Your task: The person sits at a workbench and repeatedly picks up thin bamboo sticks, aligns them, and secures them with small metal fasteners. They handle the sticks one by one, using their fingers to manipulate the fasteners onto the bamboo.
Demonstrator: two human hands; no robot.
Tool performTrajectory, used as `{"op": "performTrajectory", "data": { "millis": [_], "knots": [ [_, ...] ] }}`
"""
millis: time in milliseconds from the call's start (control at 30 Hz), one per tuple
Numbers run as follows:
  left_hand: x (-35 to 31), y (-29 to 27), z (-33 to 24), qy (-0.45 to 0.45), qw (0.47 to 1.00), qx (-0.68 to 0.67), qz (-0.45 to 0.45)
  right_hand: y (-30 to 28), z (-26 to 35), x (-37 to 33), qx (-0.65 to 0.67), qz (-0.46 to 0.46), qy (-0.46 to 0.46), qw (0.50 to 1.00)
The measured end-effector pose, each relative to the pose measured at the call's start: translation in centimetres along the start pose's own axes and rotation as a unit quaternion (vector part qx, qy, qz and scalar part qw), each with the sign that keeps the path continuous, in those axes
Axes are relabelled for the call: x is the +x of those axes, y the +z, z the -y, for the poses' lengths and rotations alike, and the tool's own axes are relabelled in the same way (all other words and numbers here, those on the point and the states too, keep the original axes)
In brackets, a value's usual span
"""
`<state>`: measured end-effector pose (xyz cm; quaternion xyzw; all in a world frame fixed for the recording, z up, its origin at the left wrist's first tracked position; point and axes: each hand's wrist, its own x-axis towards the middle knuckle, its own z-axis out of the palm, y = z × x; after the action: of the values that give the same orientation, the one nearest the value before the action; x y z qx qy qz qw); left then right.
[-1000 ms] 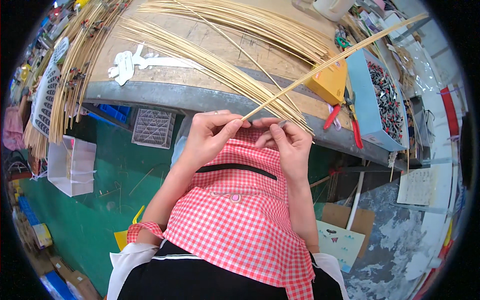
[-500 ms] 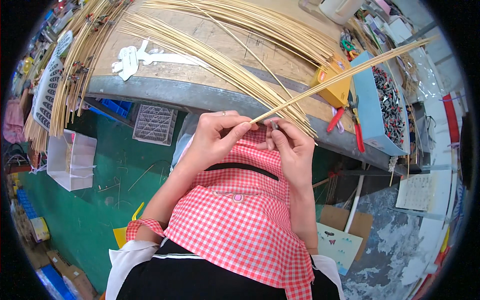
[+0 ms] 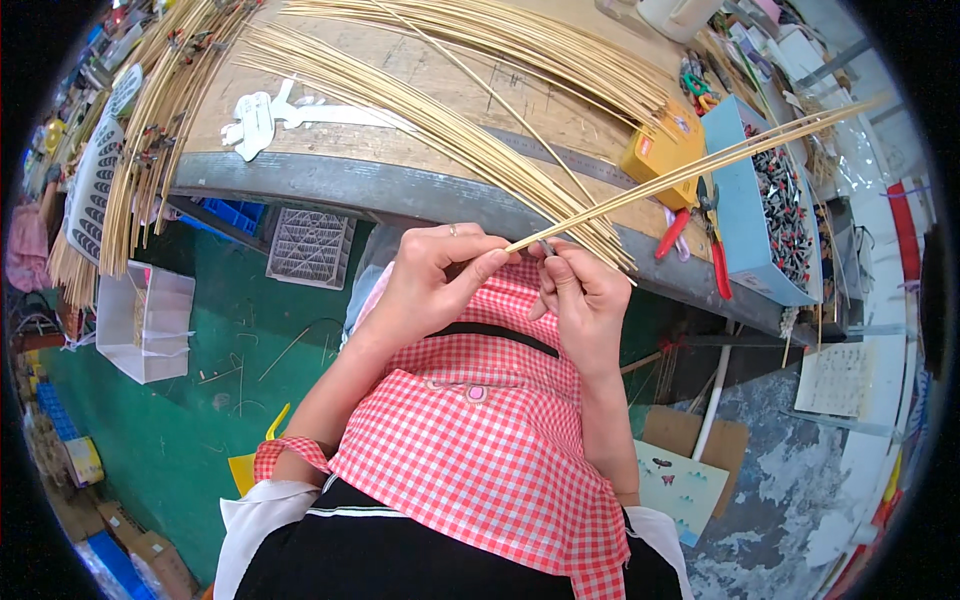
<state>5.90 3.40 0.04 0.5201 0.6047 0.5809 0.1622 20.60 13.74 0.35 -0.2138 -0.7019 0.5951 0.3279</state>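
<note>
The left hand (image 3: 440, 275) pinches a few thin sticks (image 3: 690, 180) at their near end, and they slope up to the right, above the bench (image 3: 350, 145). Just beside this end, the right hand (image 3: 588, 295) grips a small grey piece (image 3: 546, 247) between thumb and fingers.

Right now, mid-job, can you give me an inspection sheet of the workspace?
Surface: wooden worktop with a dark front edge; nearer stick bundle and farther stick bundle lie on it.
Things in hand: thin sticks, slanting up to the right; small grey piece, kind unclear.
Clutter: white cutout, yellow box, red-handled pliers, light-blue box of small parts.
Left fingers: pinching the sticks' near end.
Right fingers: pinching the grey piece beside it.
Cables: nothing seen for certain.
Surroundings: green floor with loose sticks; white bin.
</note>
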Motion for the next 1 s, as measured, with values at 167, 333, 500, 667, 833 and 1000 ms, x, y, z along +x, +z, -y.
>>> {"op": "performTrajectory", "data": {
  "millis": [167,333,500,667,833,1000],
  "knots": [
    [-0.1,-0.1,-0.1,-0.013,1.0,0.021,0.012,-0.1,0.2,0.0,-0.068,0.011,-0.021,0.997],
    [0.0,-0.8,0.0,-0.024,0.998,-0.013,0.051,-1.0,0.9,0.5,-0.146,0.043,-0.117,0.981],
    [0.1,-1.5,0.9,-0.042,0.988,-0.076,0.128,-3.3,2.0,0.5,0.069,-0.124,-0.083,0.986],
    [0.4,-2.9,1.8,-0.071,0.967,-0.133,0.206,-3.9,1.7,0.4,0.288,-0.103,-0.106,0.946],
    [0.4,-3.6,1.9,-0.058,0.979,-0.18,0.072,-2.6,1.8,0.1,0.171,-0.085,-0.086,0.978],
    [1.2,-3.8,-3.9,0.076,0.996,0.026,0.029,0.5,1.5,-0.1,0.096,-0.011,-0.093,0.991]
  ]
}}
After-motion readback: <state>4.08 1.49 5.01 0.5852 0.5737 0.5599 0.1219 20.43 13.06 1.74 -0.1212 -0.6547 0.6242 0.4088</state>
